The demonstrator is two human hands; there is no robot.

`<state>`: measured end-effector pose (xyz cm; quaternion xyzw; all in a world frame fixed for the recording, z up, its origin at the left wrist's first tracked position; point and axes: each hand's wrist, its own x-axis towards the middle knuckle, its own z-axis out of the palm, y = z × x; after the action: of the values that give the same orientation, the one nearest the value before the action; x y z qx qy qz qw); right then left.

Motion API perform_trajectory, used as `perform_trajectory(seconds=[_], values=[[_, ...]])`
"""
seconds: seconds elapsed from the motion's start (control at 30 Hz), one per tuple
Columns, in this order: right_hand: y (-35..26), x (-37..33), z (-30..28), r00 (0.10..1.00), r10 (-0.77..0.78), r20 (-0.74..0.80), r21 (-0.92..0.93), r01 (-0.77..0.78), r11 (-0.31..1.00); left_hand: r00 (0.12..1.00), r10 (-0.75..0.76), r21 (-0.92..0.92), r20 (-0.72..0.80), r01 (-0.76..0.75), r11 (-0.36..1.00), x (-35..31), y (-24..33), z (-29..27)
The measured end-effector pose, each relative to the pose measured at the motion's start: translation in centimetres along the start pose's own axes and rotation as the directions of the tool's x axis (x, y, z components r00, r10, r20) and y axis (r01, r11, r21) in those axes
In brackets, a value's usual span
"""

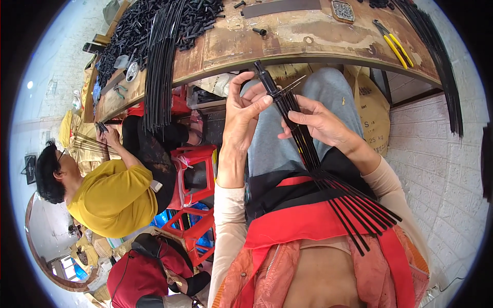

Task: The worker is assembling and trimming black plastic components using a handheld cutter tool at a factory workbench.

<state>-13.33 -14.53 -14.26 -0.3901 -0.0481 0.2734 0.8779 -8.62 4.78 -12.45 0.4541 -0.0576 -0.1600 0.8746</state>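
A bundle of thin black rods [328, 180], resembling umbrella ribs, slants across my lap, its loose ends fanned out toward my right forearm. At its upper end sits a black plastic tube fitting [266, 80] with a ring, held near the table's front edge. My left hand [241, 117] pinches this fitting at its ring between thumb and fingers, the index finger raised and bent. My right hand [327, 124] is closed round the rods just below, thumb on top. A couple of thin rod ends [295, 84] stick out sideways between the hands.
On the wooden table [221, 49] are a heap of black plastic tubes [134, 38], hanging rod bundles [159, 77], yellow-handled pliers [396, 47] and a tray of small metal parts [343, 10]. To the left, a co-worker [110, 197] handles rods; red stools [195, 177] stand between us.
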Motion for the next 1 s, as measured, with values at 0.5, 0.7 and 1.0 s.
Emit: perform_trajectory(seconds=[0.5, 0.7, 1.0], values=[[0.2, 0.5, 1.6, 0.964, -0.264, 0.029, -0.146, 0.265, 0.953, 0.994, 0.113, 0.292, 0.002, -0.108, 0.95, -1.5, 1.5, 1.0], [0.8, 0.7, 2.1, 0.927, -0.375, -0.01, -0.225, 0.363, 0.904, 0.997, 0.075, 0.099, -0.012, -0.074, 0.992, -2.0, 1.1, 0.6], [1.0, 2.2, 1.4, 0.895, -0.445, -0.004, -0.235, 0.432, 0.871, 0.998, 0.042, 0.174, -0.041, -0.034, 0.984, -1.1, 1.8, 1.0]])
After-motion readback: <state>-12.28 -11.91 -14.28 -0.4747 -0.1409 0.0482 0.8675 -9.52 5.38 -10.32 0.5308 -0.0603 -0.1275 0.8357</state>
